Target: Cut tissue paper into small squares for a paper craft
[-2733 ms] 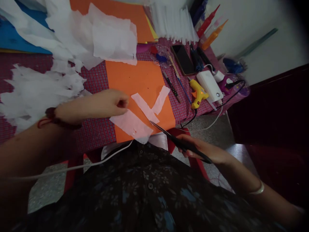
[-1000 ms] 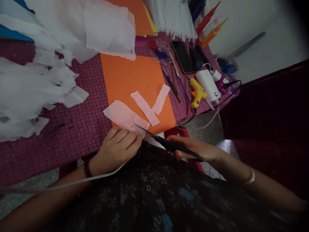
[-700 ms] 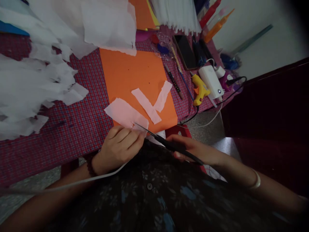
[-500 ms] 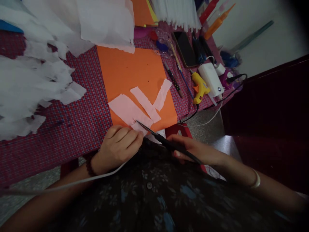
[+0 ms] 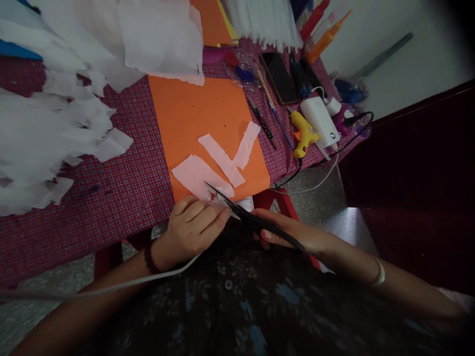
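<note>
The left hand (image 5: 195, 227), the nearer one, seems to pinch the near edge of the wide pink paper (image 5: 193, 173), which lies just beyond it on the orange sheet (image 5: 200, 109), long axis slanting from far left to near right, while the right hand (image 5: 289, 227) grips scissors (image 5: 245, 215) laid across the paper.

On sheet (image 5: 196, 109): two paper strips (image 5: 221, 159); left of them, partly on sheet, paper piece (image 5: 195, 174), scissors (image 5: 240, 212) across near end. Right of sheet: pen (image 5: 263, 124), then glue gun (image 5: 305, 132). Phone (image 5: 279, 78) behind glue gun. Left, on tablecloth (image 5: 122, 193): scraps (image 5: 48, 138).
</note>
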Motion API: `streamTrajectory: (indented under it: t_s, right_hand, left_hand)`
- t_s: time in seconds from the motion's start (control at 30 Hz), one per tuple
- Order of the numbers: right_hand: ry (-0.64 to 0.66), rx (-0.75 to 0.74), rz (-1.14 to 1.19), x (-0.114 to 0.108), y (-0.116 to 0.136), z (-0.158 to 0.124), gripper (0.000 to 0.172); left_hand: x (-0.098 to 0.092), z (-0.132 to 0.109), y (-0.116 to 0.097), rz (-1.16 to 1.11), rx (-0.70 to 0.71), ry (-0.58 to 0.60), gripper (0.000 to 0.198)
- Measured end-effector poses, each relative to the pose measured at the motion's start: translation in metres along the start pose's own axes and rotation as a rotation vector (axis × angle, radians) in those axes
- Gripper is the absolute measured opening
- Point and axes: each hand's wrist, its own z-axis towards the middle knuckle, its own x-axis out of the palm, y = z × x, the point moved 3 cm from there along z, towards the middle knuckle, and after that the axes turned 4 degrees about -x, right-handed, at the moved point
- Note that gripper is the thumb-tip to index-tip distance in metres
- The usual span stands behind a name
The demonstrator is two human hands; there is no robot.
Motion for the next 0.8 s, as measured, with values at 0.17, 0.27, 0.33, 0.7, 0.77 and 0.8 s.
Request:
streamTrajectory:
  t_s: [0.17,0.27,0.33,0.7,0.77,0.8]
  right_hand:
    - [-0.042,-0.003,0.003,0.002,-0.003,0.001,0.067]
    - [-0.054,-0.013,0.009,0.003,-0.004,0.002,0.065]
    - [-0.051,-0.032,0.017,0.003,-0.003,0.003,0.064]
    - [0.056,-0.042,0.013,-0.005,-0.014,-0.028,0.084]
    - [0.055,-0.016,-0.001,-0.005,-0.019,-0.036,0.087]
    - [0.055,-0.007,-0.009,-0.005,-0.021,-0.041,0.087]
  left_hand:
    - [-0.002,0.004,-0.005,-0.018,0.006,-0.03,0.012]
    - [-0.003,0.006,-0.006,-0.023,0.007,-0.03,0.012]
    - [-0.002,0.005,-0.005,-0.029,0.001,-0.021,0.012]
    - [0.004,0.001,0.008,0.021,-0.065,-0.052,0.014]
    - [0.005,0.001,0.008,0.028,-0.052,-0.046,0.013]
    - [0.004,0.001,0.008,0.028,-0.045,-0.043,0.013]
